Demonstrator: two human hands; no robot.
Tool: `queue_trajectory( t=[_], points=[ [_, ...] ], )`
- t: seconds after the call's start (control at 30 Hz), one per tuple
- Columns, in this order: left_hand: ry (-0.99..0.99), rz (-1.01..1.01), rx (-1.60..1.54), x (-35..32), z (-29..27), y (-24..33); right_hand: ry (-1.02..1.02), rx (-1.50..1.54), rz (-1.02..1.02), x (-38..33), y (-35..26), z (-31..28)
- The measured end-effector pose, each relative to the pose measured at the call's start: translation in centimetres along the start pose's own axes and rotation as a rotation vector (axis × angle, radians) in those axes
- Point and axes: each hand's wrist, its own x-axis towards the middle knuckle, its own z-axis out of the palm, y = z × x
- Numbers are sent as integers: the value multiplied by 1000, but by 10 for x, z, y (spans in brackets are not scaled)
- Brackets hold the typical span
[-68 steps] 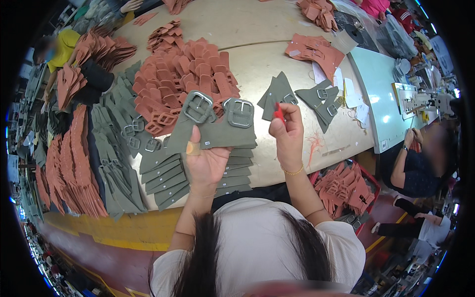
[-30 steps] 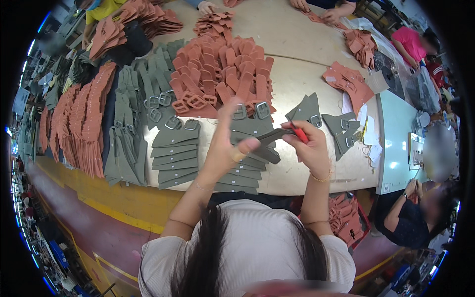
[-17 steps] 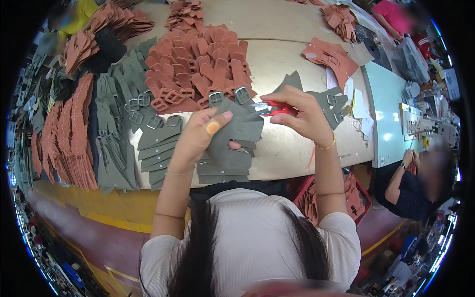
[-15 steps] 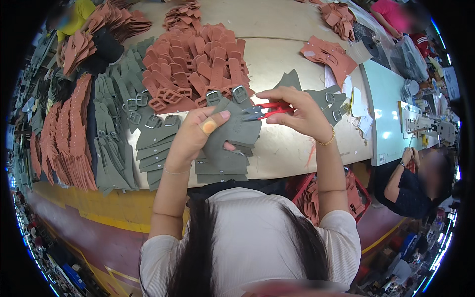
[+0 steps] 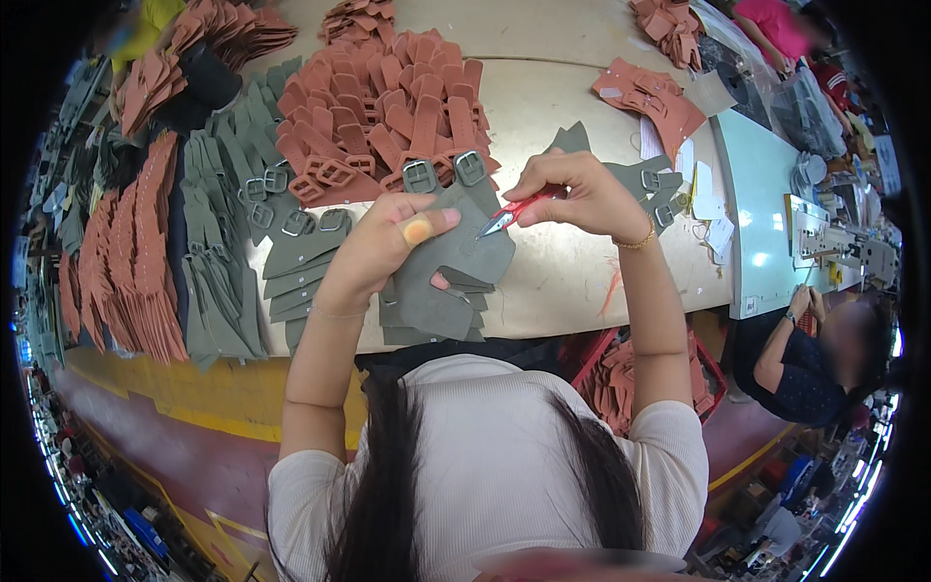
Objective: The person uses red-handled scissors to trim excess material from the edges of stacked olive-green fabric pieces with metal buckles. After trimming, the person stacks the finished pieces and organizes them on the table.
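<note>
My left hand (image 5: pixel 381 244), thumb on top, grips a grey-green leather-like piece (image 5: pixel 430 303) with a curved cut-out; a bit of fingertip shows through it. Two silver buckles (image 5: pixel 419 177) lie just beyond its far edge; whether they belong to this piece is hard to tell. In my right hand (image 5: pixel 574 197) is a pair of red-handled thread snips (image 5: pixel 506 217), squeezed so the blades lie together, tips at the piece's surface. More grey-green pieces (image 5: pixel 291 274) are layered left of my left hand. Another grey-green buckled piece (image 5: pixel 635 179) lies beyond my right wrist.
Rust-coloured buckled straps (image 5: pixel 388 112) are heaped beyond my hands. Stacks of rust pieces (image 5: pixel 136 257) line the table's left. A red crate (image 5: pixel 720 380) of rust pieces stands below the table edge. At right, a person (image 5: pixel 805 359) sits by a sewing machine (image 5: pixel 844 247).
The snips have closed from spread blades, and their tips now angle down toward the piece. My right fingers have drawn together around the handles. My left hand keeps its grip on the piece.
</note>
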Motion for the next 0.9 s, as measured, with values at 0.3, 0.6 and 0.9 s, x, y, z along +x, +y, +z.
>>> queue_trajectory(
  t=[0.3, 0.6, 0.9],
  points=[
    [0, -26, 11, 2, 0, 1, 5, 8, 56, -2, 2, -4],
    [61, -10, -164, 9, -2, -4, 192, 162, 51, -9, -5, -6],
    [135, 34, -171, 14, -1, -2, 156, 39, 35, -23, -14, 29]
  ],
)
